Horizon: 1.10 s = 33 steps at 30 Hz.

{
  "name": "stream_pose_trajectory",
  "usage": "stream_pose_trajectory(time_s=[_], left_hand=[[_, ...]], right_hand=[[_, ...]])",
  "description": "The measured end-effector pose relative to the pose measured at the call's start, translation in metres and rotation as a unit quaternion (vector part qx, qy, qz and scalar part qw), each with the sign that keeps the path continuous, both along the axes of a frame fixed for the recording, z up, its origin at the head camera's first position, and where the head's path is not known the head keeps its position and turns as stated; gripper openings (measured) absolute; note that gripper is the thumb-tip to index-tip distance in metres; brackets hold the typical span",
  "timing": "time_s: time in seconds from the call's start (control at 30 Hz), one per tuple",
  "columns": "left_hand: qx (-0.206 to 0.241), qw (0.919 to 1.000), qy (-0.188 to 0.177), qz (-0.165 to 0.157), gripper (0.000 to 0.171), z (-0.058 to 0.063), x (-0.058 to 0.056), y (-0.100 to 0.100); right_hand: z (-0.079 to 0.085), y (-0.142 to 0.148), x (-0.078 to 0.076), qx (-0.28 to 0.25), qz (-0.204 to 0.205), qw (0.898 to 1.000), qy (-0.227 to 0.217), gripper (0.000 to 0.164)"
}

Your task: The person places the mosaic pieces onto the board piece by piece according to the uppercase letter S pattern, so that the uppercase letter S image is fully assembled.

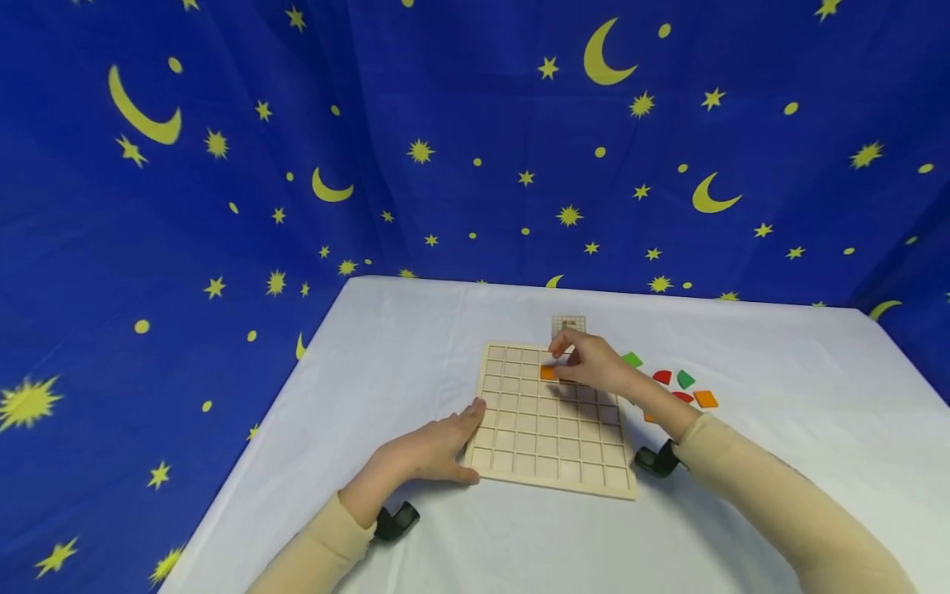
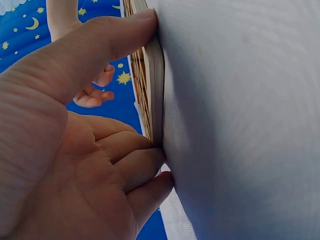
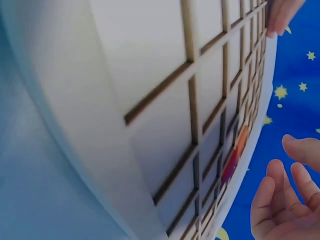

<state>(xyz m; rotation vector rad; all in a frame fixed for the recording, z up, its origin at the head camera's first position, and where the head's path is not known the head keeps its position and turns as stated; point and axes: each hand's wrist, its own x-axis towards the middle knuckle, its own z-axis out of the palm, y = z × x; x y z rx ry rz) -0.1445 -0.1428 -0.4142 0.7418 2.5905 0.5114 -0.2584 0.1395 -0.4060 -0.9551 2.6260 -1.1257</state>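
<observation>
A pale wooden board (image 1: 549, 421) with a raised square grid lies on the white table. My left hand (image 1: 441, 445) is at its left side, thumb and fingertips against the edge; in the left wrist view the thumb (image 2: 117, 37) and fingers touch the board's side (image 2: 156, 85). Over the far part of the board hovers my right hand (image 1: 594, 363), its fingers loosely bent and apart with nothing between them. Just below those fingers an orange square tile (image 1: 548, 373) lies in a grid cell. The right wrist view also shows a red-purple piece (image 3: 230, 165) beside the orange one.
Behind the board lies a small card (image 1: 569, 322) printed with a grid pattern, partly covered by my right hand. To the right are loose pieces, among them a red one (image 1: 662, 377), a green one (image 1: 686, 379) and an orange square (image 1: 706, 399). A blue star-patterned cloth (image 1: 475, 198) hangs behind.
</observation>
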Motion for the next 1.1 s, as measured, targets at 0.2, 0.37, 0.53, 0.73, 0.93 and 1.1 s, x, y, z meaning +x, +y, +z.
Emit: stream_pose_trajectory(time_s=[0.2, 0.37, 0.53, 0.73, 0.93, 1.1], left_hand=[[0.004, 1.0000, 0.000, -0.002, 0.099, -0.001, 0.000, 0.001], [0.010, 0.9999, 0.003, -0.007, 0.099, -0.003, -0.001, 0.001], [0.014, 0.9998, 0.008, -0.012, 0.099, -0.003, -0.001, 0.000], [0.018, 0.9998, 0.005, -0.011, 0.099, -0.003, -0.001, 0.000], [0.019, 0.9998, 0.004, -0.005, 0.099, -0.001, 0.000, 0.000], [0.019, 0.9998, 0.003, -0.006, 0.099, -0.001, 0.000, 0.001]], right_hand=[[0.004, 0.010, 0.004, -0.011, -0.011, 1.000, -0.024, 0.030], [0.006, 0.023, 0.006, -0.014, -0.029, 0.999, -0.025, 0.031], [0.008, 0.038, 0.007, -0.004, -0.059, 0.998, -0.019, 0.031], [0.011, 0.053, 0.007, 0.003, -0.088, 0.996, -0.011, 0.033], [0.012, 0.070, 0.007, 0.016, -0.116, 0.993, -0.015, 0.036], [0.011, 0.086, 0.010, 0.018, -0.138, 0.990, -0.023, 0.037]])
